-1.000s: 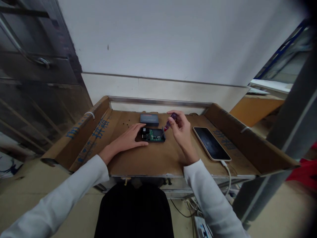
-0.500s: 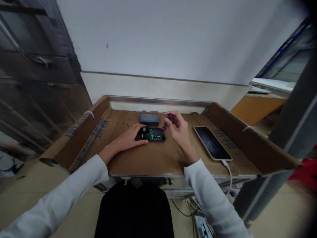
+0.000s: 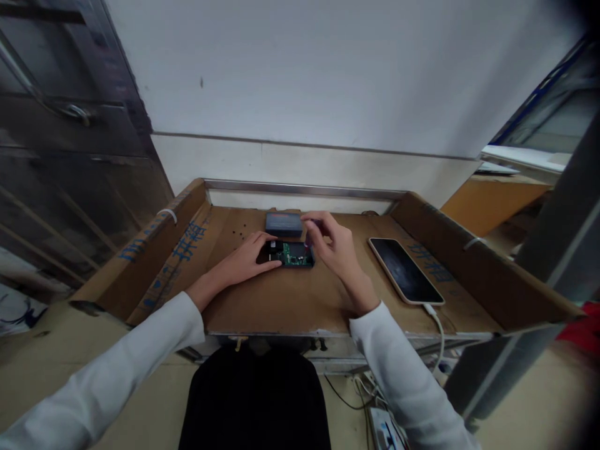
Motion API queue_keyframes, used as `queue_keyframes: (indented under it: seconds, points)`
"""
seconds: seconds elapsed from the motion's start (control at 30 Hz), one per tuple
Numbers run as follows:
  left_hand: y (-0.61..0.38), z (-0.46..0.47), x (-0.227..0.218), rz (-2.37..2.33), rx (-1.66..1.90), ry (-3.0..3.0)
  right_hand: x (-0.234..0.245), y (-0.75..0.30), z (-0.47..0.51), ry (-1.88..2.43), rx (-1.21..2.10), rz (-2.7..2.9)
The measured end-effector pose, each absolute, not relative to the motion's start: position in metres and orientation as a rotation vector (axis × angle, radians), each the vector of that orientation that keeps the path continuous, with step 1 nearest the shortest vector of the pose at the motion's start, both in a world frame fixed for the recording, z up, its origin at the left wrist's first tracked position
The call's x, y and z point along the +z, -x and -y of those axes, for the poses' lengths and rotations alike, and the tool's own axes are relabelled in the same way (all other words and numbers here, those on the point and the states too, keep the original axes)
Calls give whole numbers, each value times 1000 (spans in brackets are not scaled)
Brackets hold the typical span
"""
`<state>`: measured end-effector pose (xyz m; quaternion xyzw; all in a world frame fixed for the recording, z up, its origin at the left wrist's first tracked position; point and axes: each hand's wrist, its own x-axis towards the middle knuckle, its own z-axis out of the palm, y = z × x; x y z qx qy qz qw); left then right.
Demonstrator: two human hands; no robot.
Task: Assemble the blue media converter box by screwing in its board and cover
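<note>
A small black case (image 3: 307, 263) lies on the cardboard, its inside showing a green circuit board (image 3: 291, 257). My left hand (image 3: 246, 259) grips the case at its left end, thumb on the near side and fingers over the far side. In my right hand (image 3: 336, 245) is a screwdriver (image 3: 307, 244) with a purple-red handle, held nearly upright over the right part of the board. Its handle is mostly covered by my fingers, and I cannot tell whether the tip touches a screw.
Behind the case sits a dark flat box (image 3: 284, 225). Several tiny dark bits (image 3: 244, 226), like screws, lie at the left. A phone (image 3: 405, 270) with a white cable (image 3: 438, 325) rests at the right. Raised cardboard walls (image 3: 482, 262) edge the table.
The screwdriver has become more upright, and my right fingers have shifted slightly left on its handle. My left hand and the case stay in place.
</note>
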<state>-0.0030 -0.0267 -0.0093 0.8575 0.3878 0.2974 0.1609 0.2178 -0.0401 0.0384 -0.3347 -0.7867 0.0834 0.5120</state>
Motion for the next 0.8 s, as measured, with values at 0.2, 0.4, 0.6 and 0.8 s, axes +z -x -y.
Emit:
queue_keyframes:
  seconds: [0.2,0.4,0.6,0.8]
  points:
    - [2,27,-8,-1100,861,-2446,47,-217,43,760,225,1956]
    - [1,26,-8,-1145,877,-2436,46,-218,40,791,142,1858]
    - [1,25,-9,-1160,852,-2419,46,-219,36,904,166,1812]
    - [0,26,-7,-1173,849,-2377,44,-221,39,940,282,1818]
